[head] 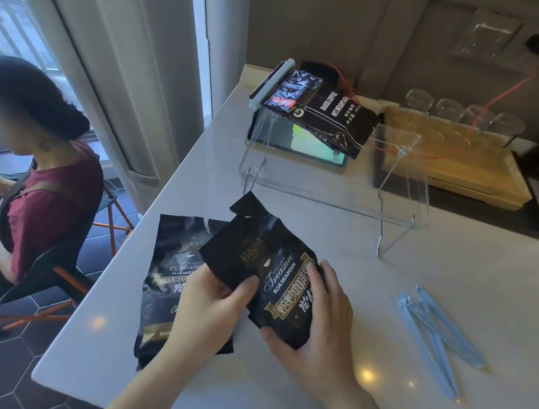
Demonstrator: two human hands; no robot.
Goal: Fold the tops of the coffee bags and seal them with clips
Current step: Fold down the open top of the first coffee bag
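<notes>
1. A person at a white counter point(423, 264) holds a black coffee bag point(273, 272) in both hands, its torn, unfolded top pointing up and away from them.

2. The left hand point(212, 302) is curled closed on the bag's near-left edge, thumb pressed across the front panel and the other fingers hidden behind.

3. The right hand point(321, 326) cups the bag's lower right side, fingers spread over the printed label and thumb tucked under the bottom corner.

4. A second coffee bag point(170, 280) lies flat beneath and just left of the left hand, partly covered by the held one; its top also looks unfolded.

5. A few pale blue clips point(439, 330) lie in a loose heap on the counter to the right of the right hand, well apart from it and untouched.

6. A third bag point(327, 109), its top already clamped by a clip, rests on a clear stand point(395, 189) beyond both hands.

7. The held bag looks crinkly and soft-walled, probably slick foil with loose weight settled low, so the contents may shift as it tilts.

8. The empty upper flap seems the best place to pinch and flatten for folding, with one hand steadying the fuller lower body.
</notes>
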